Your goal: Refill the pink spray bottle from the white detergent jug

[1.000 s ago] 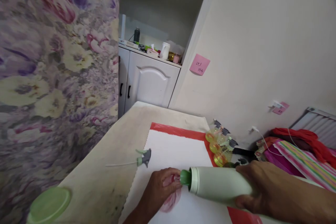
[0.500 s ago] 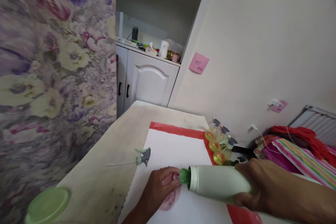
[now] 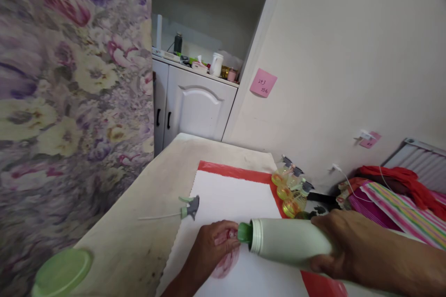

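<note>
My left hand is closed around the neck of a clear pink bottle standing on a white sheet with red borders. In my right hand is a pale green bottle, tipped on its side with its threaded mouth toward the left. A darker green spout-like piece sticks out of that mouth and meets the fingers of my left hand at the pink bottle's opening. Whether liquid flows there I cannot tell. Left of the sheet's middle lies a grey and green trigger spray head with a thin tube.
Several spray bottles with yellow liquid stand along the sheet's right edge. A round green lid lies at the table's near left. A floral curtain hangs at left; a white cabinet stands behind.
Both hands and the two bottles hold nearly the same places. The view has shifted very slightly.
</note>
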Demonstrator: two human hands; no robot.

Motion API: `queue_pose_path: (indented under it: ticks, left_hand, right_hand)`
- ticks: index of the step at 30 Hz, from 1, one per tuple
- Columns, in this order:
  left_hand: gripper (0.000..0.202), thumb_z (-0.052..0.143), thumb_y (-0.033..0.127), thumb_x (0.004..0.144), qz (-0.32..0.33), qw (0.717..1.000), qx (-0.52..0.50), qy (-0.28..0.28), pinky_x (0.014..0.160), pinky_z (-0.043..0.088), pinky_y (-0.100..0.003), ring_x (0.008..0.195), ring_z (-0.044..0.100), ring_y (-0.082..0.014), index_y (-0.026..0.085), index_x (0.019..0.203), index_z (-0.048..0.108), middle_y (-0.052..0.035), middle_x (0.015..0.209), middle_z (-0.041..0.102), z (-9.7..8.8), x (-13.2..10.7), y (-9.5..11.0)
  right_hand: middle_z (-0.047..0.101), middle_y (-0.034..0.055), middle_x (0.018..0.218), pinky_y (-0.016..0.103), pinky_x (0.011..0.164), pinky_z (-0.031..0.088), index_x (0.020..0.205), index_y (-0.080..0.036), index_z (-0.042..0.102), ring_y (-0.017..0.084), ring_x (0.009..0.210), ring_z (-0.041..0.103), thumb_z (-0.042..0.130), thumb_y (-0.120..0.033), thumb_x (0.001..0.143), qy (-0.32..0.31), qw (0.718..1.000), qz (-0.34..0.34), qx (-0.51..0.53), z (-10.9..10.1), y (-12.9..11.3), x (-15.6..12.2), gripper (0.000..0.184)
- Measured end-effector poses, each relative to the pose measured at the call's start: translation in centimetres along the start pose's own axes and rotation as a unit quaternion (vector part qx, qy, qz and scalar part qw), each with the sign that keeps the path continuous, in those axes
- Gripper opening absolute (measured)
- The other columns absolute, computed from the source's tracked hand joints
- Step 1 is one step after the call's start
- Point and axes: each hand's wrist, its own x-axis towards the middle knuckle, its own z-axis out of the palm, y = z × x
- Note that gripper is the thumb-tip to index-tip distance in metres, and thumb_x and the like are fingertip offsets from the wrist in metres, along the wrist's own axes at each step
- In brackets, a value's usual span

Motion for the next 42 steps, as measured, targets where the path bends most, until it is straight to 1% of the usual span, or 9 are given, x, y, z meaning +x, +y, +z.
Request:
queue_pose_path:
  ticks: [3, 7, 11, 16, 20, 25, 32, 38, 42]
  left_hand:
    - [0.019, 0.069, 0.028, 0.076, 0.0, 1.0, 0.003, -0.002, 0.075, 0.049, -0.026, 0.081, 0.069, -0.0213, 0.019, 0.091, 0.075, -0.0033, 0.084, 0.077, 0.0, 0.0, 0.1]
    - [0.018, 0.069, 0.027, 0.075, -0.005, 1.0, -0.009, -0.001, 0.075, 0.049, -0.026, 0.081, 0.069, -0.021, 0.019, 0.09, 0.076, -0.0034, 0.085, 0.077, 0.1, 0.0, 0.3]
    - [0.019, 0.069, 0.026, 0.074, -0.009, 1.0, -0.022, 0.001, 0.076, 0.049, -0.026, 0.082, 0.069, -0.0215, 0.018, 0.09, 0.076, -0.0041, 0.086, 0.078, 0.2, 0.0, 0.3]
    - [0.017, 0.069, 0.026, 0.076, -0.002, 1.0, -0.011, -0.003, 0.076, 0.049, -0.026, 0.082, 0.069, -0.0208, 0.019, 0.09, 0.076, -0.003, 0.086, 0.078, 0.1, 0.1, 0.3]
    - [0.017, 0.069, 0.026, 0.076, -0.004, 1.0, -0.016, -0.006, 0.075, 0.049, -0.025, 0.082, 0.069, -0.0208, 0.019, 0.09, 0.075, -0.0033, 0.085, 0.077, 0.1, 0.2, 0.3]
    - [0.017, 0.069, 0.027, 0.077, 0.001, 1.0, -0.016, -0.008, 0.076, 0.049, -0.025, 0.083, 0.069, -0.021, 0.019, 0.091, 0.075, -0.0034, 0.086, 0.077, 0.0, 0.0, 0.1]
    - [0.018, 0.069, 0.026, 0.076, 0.0, 1.0, -0.003, -0.004, 0.076, 0.049, -0.025, 0.083, 0.069, -0.0208, 0.018, 0.091, 0.075, -0.0037, 0.086, 0.078, 0.0, 0.1, 0.2]
    - [0.017, 0.069, 0.026, 0.076, 0.001, 1.0, -0.016, -0.006, 0.075, 0.048, -0.025, 0.082, 0.068, -0.02, 0.019, 0.09, 0.075, -0.003, 0.086, 0.077, 0.0, 0.2, 0.3]
    - [0.017, 0.07, 0.027, 0.077, 0.0, 1.0, -0.015, -0.006, 0.076, 0.048, -0.025, 0.082, 0.068, -0.0201, 0.019, 0.091, 0.075, -0.0028, 0.086, 0.077, 0.1, 0.2, 0.1]
  right_hand:
    - [0.074, 0.0045, 0.075, 0.026, 0.055, 0.04, 0.084, -0.023, 0.072, 0.022, 0.066, 0.068, 0.067, -0.036, 0.072, -0.008, 1.0, -0.004, -0.001, -0.1, -0.3, -0.1, 0.018]
    - [0.075, 0.0058, 0.078, 0.026, 0.055, 0.042, 0.084, -0.022, 0.072, 0.023, 0.068, 0.068, 0.065, -0.037, 0.074, -0.012, 1.0, -0.002, -0.002, -0.4, -0.7, -0.1, 0.019]
    - [0.075, 0.0064, 0.077, 0.026, 0.055, 0.041, 0.083, -0.021, 0.072, 0.023, 0.067, 0.068, 0.066, -0.037, 0.073, -0.013, 1.0, 0.009, -0.012, -0.4, -0.6, 0.1, 0.02]
    - [0.074, 0.0039, 0.076, 0.026, 0.055, 0.039, 0.084, -0.023, 0.072, 0.021, 0.066, 0.068, 0.068, -0.039, 0.072, 0.007, 1.0, -0.005, -0.008, -0.2, -0.3, 0.1, 0.019]
    - [0.075, 0.004, 0.076, 0.025, 0.054, 0.039, 0.084, -0.023, 0.072, 0.021, 0.065, 0.068, 0.066, -0.035, 0.073, -0.003, 1.0, -0.009, -0.005, -0.2, -0.3, 0.1, 0.017]
    - [0.074, 0.0056, 0.077, 0.027, 0.056, 0.04, 0.084, -0.022, 0.072, 0.023, 0.068, 0.068, 0.068, -0.039, 0.073, 0.01, 1.0, -0.011, -0.02, -0.1, -0.2, 0.0, 0.021]
    - [0.074, 0.005, 0.076, 0.027, 0.056, 0.039, 0.084, -0.022, 0.072, 0.023, 0.067, 0.068, 0.066, -0.036, 0.074, 0.015, 0.999, -0.019, -0.022, -0.1, -0.2, -0.1, 0.018]
    - [0.075, 0.0037, 0.078, 0.026, 0.055, 0.039, 0.083, -0.025, 0.072, 0.023, 0.069, 0.069, 0.07, -0.049, 0.07, 0.007, 1.0, -0.003, -0.021, 0.4, 0.4, 0.5, 0.028]
    - [0.075, 0.0053, 0.08, 0.025, 0.055, 0.039, 0.084, -0.024, 0.073, 0.022, 0.07, 0.069, 0.068, -0.046, 0.071, -0.008, 1.0, 0.005, -0.025, -0.1, -0.1, 0.4, 0.026]
